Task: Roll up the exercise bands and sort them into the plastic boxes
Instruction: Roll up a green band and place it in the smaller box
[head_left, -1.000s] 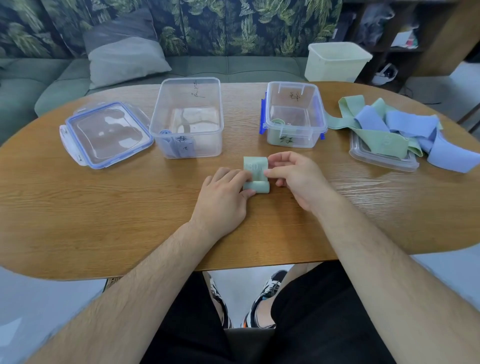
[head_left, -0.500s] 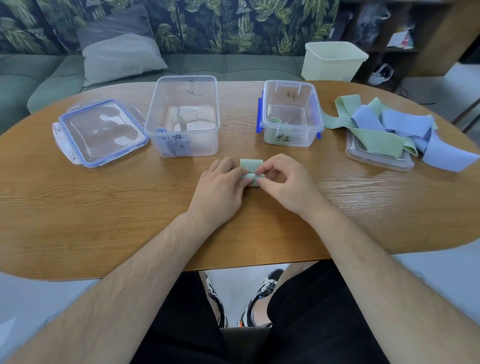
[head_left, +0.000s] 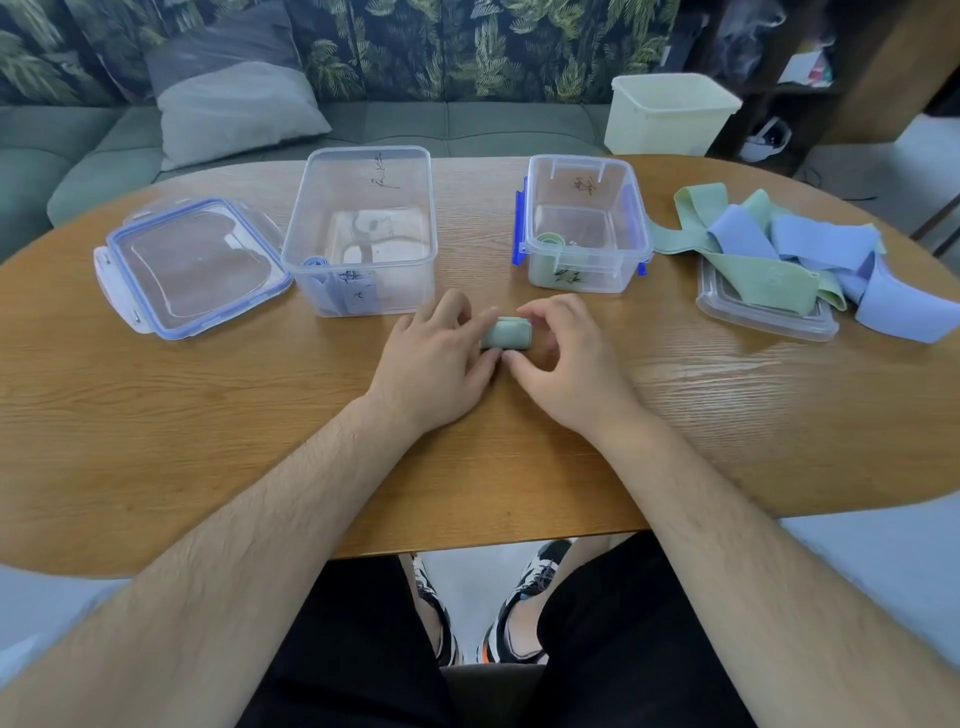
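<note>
Pinching soft, light green roll (head_left: 506, 334) mid-frame w/ left hand (head_left: 434, 364) + right hand (head_left: 566, 364) fingertips; prob springs open, so clamp across wrap.

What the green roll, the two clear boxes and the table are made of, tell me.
Green roll: seemingly soft stretch fabric or rubbery elastic, matte; it curls in layers without shine. Left box and right box: clear glossy plastic; contents show through. Table: wood or veneer, satin; grain lines and soft glare.
</note>
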